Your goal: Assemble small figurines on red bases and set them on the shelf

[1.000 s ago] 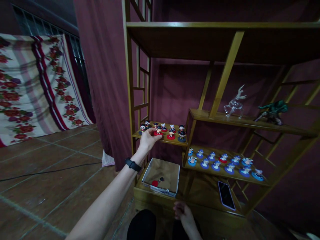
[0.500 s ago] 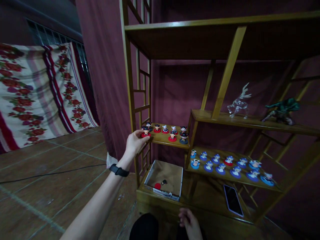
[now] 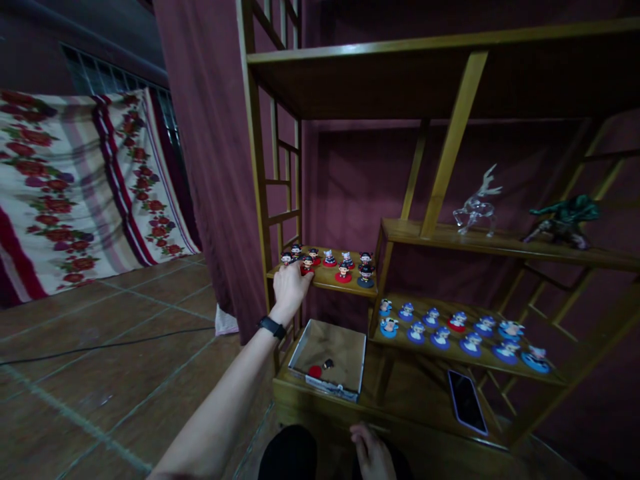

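Observation:
My left hand [image 3: 290, 288], with a black band on its wrist, reaches to the small upper-left shelf [image 3: 330, 281]. Its fingers are closed on a little figurine [image 3: 307, 265] with a dark-haired head and a red base, near the shelf's front edge. Just left of it stands another dark-haired figurine [image 3: 287, 259], partly covered by the hand. To the right are a red-based figurine [image 3: 343, 272] and a dark-based one [image 3: 365, 275], with several more in a row behind. Low in front, by my knees, my right hand [image 3: 374, 455] hangs with loosely bent fingers, holding nothing visible.
Below is an open cardboard box [image 3: 350, 340] with a red disc [image 3: 315, 371] and a small dark piece [image 3: 328, 364] inside. Several blue and purple figurines [image 3: 441, 337] fill the right shelf. A phone [image 3: 467, 402], a clear deer [image 3: 477, 212] and a green figure [image 3: 567, 220] are farther right.
My left hand has moved right along the shelf with the red-based figurine, uncovering more of the figurine at the left end. My right hand has shifted slightly left and down.

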`<state>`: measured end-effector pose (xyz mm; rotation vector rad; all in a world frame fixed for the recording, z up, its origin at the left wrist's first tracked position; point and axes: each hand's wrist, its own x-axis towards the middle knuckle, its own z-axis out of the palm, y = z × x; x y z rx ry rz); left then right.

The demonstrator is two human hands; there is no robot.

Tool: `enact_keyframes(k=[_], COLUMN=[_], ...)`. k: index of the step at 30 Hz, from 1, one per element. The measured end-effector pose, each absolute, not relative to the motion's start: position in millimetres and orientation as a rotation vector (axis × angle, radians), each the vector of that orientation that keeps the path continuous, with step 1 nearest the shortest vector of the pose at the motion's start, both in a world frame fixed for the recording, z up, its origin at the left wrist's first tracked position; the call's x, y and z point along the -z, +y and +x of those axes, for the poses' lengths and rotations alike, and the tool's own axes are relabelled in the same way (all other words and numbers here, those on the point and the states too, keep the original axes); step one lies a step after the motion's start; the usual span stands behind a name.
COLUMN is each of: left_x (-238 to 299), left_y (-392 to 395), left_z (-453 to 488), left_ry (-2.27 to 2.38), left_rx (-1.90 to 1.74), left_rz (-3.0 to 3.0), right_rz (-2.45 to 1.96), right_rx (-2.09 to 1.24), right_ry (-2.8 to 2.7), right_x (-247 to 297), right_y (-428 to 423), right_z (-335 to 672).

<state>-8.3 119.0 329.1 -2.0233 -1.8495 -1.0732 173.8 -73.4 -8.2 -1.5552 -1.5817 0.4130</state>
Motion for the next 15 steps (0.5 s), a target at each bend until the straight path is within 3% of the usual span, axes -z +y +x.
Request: enact_keyframes(k=[15], left_x=[-338.3], left_y=[120.4], left_z=[-7.0], left_ry=[-1.92], left_rx=[0.987], left_rz=[-2.022], right_rz=[-1.474], right_rx=[-0.372], right_ry=[-1.663], right_x=[27.7], right_y=[-70.0], right_z=[173.5])
